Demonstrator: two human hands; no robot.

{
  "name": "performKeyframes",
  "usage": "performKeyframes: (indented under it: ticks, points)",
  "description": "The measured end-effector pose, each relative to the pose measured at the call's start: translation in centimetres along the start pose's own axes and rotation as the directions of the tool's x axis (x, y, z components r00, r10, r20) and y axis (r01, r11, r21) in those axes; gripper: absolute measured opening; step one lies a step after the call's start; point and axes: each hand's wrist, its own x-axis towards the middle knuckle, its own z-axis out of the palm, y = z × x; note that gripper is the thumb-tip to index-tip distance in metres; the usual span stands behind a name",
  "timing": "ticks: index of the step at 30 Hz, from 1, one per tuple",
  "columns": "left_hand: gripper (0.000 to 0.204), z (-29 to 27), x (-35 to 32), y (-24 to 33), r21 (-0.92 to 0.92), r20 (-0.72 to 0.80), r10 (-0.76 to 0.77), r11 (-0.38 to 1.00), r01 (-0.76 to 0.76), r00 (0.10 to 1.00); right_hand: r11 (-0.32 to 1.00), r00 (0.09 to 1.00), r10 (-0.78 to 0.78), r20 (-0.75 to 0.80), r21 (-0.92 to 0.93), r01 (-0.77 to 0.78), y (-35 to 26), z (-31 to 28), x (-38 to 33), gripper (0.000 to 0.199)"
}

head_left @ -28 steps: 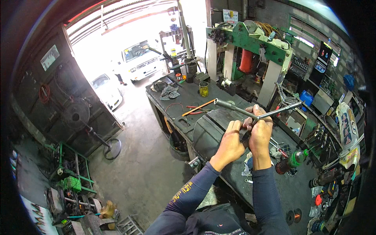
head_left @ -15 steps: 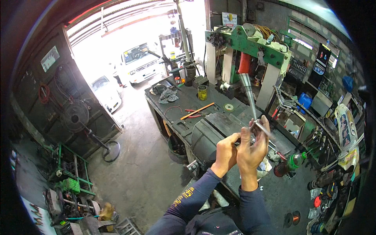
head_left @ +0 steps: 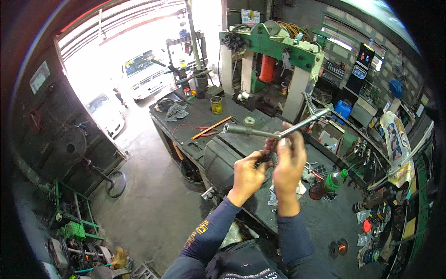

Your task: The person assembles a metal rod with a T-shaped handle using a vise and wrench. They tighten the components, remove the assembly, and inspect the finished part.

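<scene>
Over the bench, both of my hands are close together at a three-way socket wrench [head_left: 299, 128]. One of its arms points left and ends in a large socket; another reaches up to the right. The third arm is mostly hidden by my fingers. My right hand [head_left: 289, 169] has its fingers curled at the wrench's hub, slightly blurred. Just left of it and lower, my left hand [head_left: 248, 179] is closed, thumb against fingers, around something dark I cannot make out. Directly beneath my hands is a large dark bench vise [head_left: 218, 158].
The workbench [head_left: 195, 123] carries a yellow can [head_left: 216, 105], red-handled pliers [head_left: 206, 132], a tape roll [head_left: 249, 121], grey rags [head_left: 176, 111] and a green-topped bottle [head_left: 327, 185]. Behind stands a green press frame [head_left: 274, 49]. A bucket [head_left: 191, 174] sits beside the bench.
The wrench has turned counterclockwise: its socket arm swung from pointing up to pointing left, another arm from lower right to upper right. The whole scene has shifted left in view.
</scene>
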Motion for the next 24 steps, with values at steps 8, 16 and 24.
performKeyframes:
  ticks: [8,16,24]
  points:
    - [0.020,0.5,-0.7,0.4,-0.057,-0.132,0.008,0.998,-0.016,0.991,0.821,0.942,-0.333,0.040,-0.479,0.310,2.0,1.4,-1.2,0.056]
    - [0.028,2.1,0.1,1.5,-0.039,0.057,-0.074,0.996,0.077,0.996,0.521,0.509,0.375,0.775,0.278,-0.807,3.8,-3.8,9.4,0.051]
    - [0.023,0.7,0.1,-0.2,-0.001,0.014,0.026,1.000,-0.025,1.000,0.958,0.982,-0.184,-0.050,-0.233,0.168,0.9,0.4,-1.1,0.039]
